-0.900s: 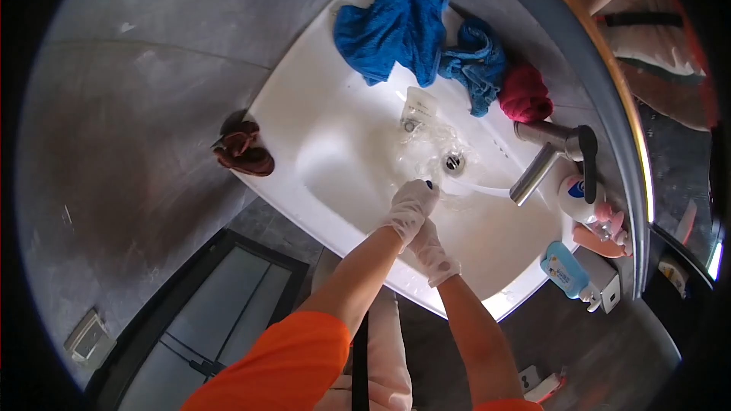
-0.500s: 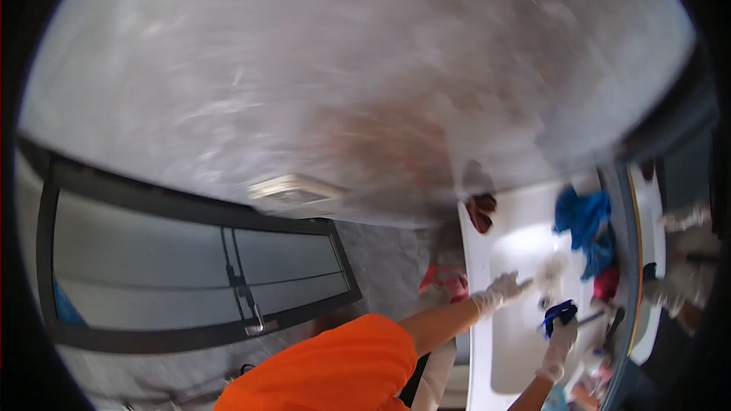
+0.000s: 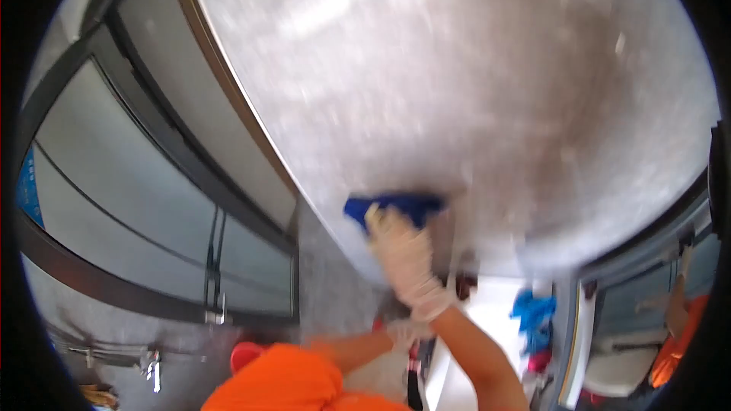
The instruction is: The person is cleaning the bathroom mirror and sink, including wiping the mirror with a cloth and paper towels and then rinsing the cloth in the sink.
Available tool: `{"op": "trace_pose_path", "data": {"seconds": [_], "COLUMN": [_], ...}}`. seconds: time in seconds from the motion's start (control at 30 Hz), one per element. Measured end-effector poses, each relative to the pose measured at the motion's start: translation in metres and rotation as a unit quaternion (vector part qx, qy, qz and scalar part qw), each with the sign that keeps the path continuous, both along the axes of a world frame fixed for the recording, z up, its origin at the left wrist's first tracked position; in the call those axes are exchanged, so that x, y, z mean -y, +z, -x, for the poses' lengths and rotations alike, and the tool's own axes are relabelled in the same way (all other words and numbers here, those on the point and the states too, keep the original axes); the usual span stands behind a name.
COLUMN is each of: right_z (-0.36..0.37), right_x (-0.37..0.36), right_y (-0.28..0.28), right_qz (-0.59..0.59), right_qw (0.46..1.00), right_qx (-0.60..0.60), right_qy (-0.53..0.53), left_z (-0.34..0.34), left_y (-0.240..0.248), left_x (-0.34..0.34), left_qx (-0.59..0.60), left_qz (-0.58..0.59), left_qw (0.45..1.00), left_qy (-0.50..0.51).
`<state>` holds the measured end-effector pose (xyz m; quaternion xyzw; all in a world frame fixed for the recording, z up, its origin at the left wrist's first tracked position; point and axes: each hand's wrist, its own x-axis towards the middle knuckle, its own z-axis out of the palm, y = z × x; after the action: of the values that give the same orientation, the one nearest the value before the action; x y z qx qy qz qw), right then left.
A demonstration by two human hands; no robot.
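My right hand (image 3: 402,255), in a pale translucent glove, is closed on a dark blue cloth (image 3: 415,205). It presses the cloth flat against the grey marbled wall (image 3: 487,122), close to the wall's left edge. My right forearm crosses in front of the white sink. My left hand (image 3: 410,332), gloved too, is lower down beside my right forearm, which partly covers it. Its fingers are hidden and blurred, so I cannot tell if it holds anything.
The white sink (image 3: 487,308) lies at the lower right, with a bright blue cloth (image 3: 533,310) and a red item (image 3: 539,361) on its right side. A mirror (image 3: 632,320) stands further right. A dark-framed frosted glass door (image 3: 152,190) fills the left.
My right hand has moved with the dark blue cloth from the sink up and left to the wall. My left hand has drawn back from over the sink. The view has shifted.
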<state>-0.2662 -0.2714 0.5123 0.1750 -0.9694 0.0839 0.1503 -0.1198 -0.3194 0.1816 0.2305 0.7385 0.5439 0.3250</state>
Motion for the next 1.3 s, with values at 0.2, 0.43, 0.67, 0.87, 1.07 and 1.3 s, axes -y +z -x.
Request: {"op": "trace_pose_path", "data": {"seconds": [0.2, 0.43, 0.67, 0.87, 1.07, 1.3], "right_z": [0.031, -0.035, -0.039, 0.022, 0.119, 0.086], "right_x": [0.014, -0.076, -0.158, -0.096, 0.03, -0.013], "right_y": [-0.049, -0.047, 0.087, 0.364, 0.329, 0.208], "right_qz": [-0.121, 0.03, 0.634, 0.294, -0.285, -0.398], "right_qw": [0.978, 0.994, 0.736, 0.714, 0.617, 0.677], "right_qx": [-0.094, -0.001, -0.177, -0.63, -0.731, -0.578], "right_qy": [0.144, 0.102, -0.158, 0.078, -0.062, 0.222], "left_z": [0.101, 0.174, 0.148, 0.098, 0.074, 0.081], "left_y": [0.028, 0.075, 0.084, 0.086, 0.128, 0.144], "left_x": [0.028, 0.046, 0.024, 0.051, 0.035, -0.005], "left_qx": [-0.329, -0.259, -0.083, 0.086, 0.194, 0.131], "left_qz": [-0.02, -0.061, -0.1, -0.09, -0.076, -0.02], "left_qw": [0.944, 0.964, 0.991, 0.989, 0.971, 0.991], "left_qy": [-0.021, 0.018, 0.029, 0.079, 0.119, 0.025]}}
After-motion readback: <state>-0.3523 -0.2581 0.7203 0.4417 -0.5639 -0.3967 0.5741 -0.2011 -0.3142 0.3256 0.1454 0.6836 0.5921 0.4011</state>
